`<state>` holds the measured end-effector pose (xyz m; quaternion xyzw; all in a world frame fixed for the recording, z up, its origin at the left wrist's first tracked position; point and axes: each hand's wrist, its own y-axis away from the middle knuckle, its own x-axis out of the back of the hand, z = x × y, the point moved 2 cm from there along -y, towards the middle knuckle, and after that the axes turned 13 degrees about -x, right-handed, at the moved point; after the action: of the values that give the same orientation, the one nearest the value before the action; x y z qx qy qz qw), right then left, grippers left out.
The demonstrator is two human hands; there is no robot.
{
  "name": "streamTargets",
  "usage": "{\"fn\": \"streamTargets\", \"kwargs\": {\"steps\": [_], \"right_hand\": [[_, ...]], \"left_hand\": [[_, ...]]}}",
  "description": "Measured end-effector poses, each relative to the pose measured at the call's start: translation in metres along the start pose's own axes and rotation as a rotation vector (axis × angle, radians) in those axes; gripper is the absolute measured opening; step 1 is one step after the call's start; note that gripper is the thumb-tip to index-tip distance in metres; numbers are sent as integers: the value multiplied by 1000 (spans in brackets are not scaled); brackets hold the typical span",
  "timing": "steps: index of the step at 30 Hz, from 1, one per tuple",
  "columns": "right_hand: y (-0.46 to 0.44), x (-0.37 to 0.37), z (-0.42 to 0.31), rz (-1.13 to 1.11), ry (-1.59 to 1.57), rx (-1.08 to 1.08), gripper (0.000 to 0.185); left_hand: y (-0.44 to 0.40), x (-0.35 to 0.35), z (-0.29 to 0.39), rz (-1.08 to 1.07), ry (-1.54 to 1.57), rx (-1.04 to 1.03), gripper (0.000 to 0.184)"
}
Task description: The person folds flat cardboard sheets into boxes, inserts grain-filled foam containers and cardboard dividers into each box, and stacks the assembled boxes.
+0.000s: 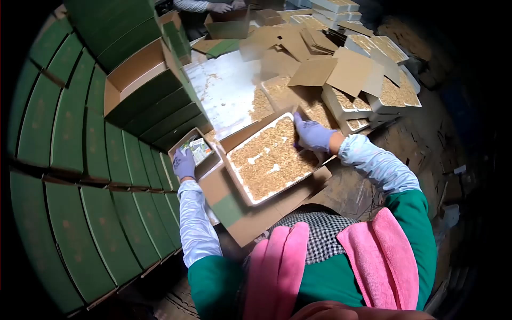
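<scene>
Here, the white foam tray (252, 198), filled with brown loose shavings (266, 178), sits tilted inside an open cardboard box (248, 132), in front of the person. Some small white pieces (258, 158) lie on top of the shavings.

The right hand (316, 134), in a purple glove, is at the upper right side of this box, touching its edge; how firmly its fingers close I cannot tell. The left hand (184, 163), gloved the same, has its fingers curled over the wall of a small carton (209, 164), just beside the box. Printed packets (198, 151) are in this carton.

Under the box is a brown cardboard sheet (256, 217) with a green patch. Behind is the white tabletop (226, 90) with scattered shavings.

On the left, green boxes (98, 229) are stacked in rows. On the right, loose cardboard pieces (354, 69) partly cover more filled foam trays (393, 95). At the far side, another person's gloved hands (220, 8) are near an open box (228, 28).
</scene>
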<state>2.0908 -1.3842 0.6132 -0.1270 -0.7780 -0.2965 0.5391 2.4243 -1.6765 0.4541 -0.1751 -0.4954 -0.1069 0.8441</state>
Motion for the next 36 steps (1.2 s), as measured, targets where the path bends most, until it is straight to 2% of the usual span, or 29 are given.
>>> {"fn": "streamTargets", "kwargs": {"steps": [3,5,7,8,10,11,12,13,15,17,19,20,21,22,23,24,25,26,27,28,29,31,32,35,36], "right_hand": [[-14,-16,5,71,280,92,31],[-10,-13,-4,78,380,118,23],[-9,-9,-1,101,277,208,20],[-7,-5,2,118,186,239,19],[-3,50,2,242,30,280,21],[-19,80,14,287,12,177,28],[-53,82,45,513,20,259,39],[-95,77,74,804,362,279,46],[-159,54,134,904,661,277,39],[-196,50,155,367,818,129,28],[-198,63,151,473,469,196,23],[-186,72,140,648,334,289,25],[-152,90,114,729,180,402,27],[-106,110,81,806,17,508,30],[-63,118,54,800,-44,627,37],[-25,114,38,703,-60,768,40],[5,99,28,612,-39,965,40],[22,71,25,394,28,1164,31],[35,37,20,230,214,1237,21],[30,6,27,89,228,1225,16],[23,-9,35,28,237,1231,17],[5,-16,40,-93,265,1243,18],[6,-12,37,-176,180,1296,21],[11,-5,36,-134,279,1259,26],[12,2,36,-163,249,1234,30]], "left_hand": [[-12,-27,-7,-198,-323,93,46],[-9,-25,1,-128,-313,135,43],[-9,-21,0,-114,-307,185,41],[-9,-18,-4,-106,-304,170,33],[-5,10,21,26,-318,54,29],[-2,28,39,83,-332,0,26],[-1,51,63,201,-90,-54,24],[1,76,94,326,151,-109,23],[32,123,195,378,242,-244,27],[77,138,280,13,22,-471,30],[117,98,296,-472,-126,-624,40],[136,75,277,-501,-123,-680,41],[151,60,263,-528,-121,-739,43],[149,71,261,-470,3,-747,45],[138,99,275,-530,142,-552,43],[137,122,275,-294,355,-304,32],[137,151,281,23,509,-146,22],[143,154,245,340,550,-122,23],[141,179,254,639,517,-198,24],[140,188,254,623,475,-298,26],[138,194,253,604,436,-401,28],[127,186,273,132,132,-750,36],[129,165,280,-39,81,-800,41],[158,72,241,-638,-266,-804,50],[156,76,240,-675,-238,-769,50]]}}
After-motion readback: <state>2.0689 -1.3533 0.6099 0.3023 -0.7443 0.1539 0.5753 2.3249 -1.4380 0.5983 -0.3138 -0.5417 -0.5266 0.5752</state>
